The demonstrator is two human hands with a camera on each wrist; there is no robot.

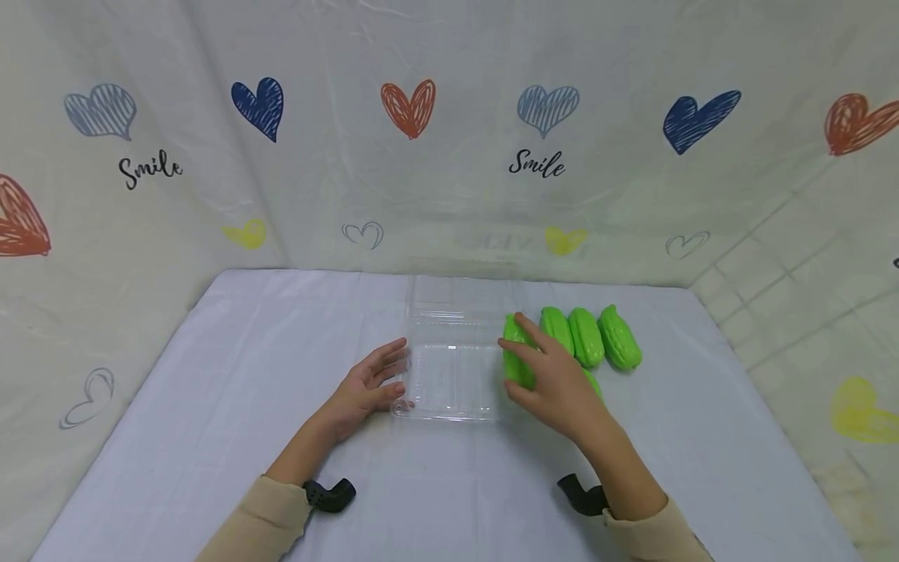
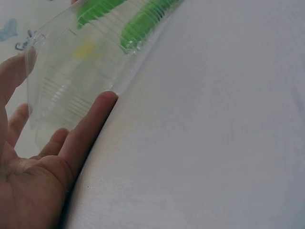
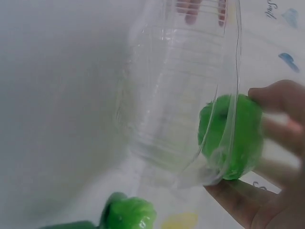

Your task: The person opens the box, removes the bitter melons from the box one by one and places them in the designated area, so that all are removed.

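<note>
A clear plastic box [image 1: 449,382] with a raised, ribbed lid [image 1: 463,293] stands on the white cloth. My left hand [image 1: 365,394] rests against its left side, fingers fairly straight. In the left wrist view the thumb [image 2: 93,124] lies along the box's lower edge. At the right wall, my right hand [image 1: 558,382] pinches a green ribbed toy vegetable [image 3: 245,136] between thumb and fingertips. Part of that vegetable shows through the clear plastic in the right wrist view. Several like it lie just right of the box, one [image 1: 593,382] partly hidden by the right hand.
Three green vegetables [image 1: 586,337] lie in a row behind the right hand. Black wrist mounts [image 1: 330,496] sit at both cuffs. A pale curtain [image 1: 449,195] printed with hearts and "Smile" hangs behind and beside the white-covered table [image 1: 246,351].
</note>
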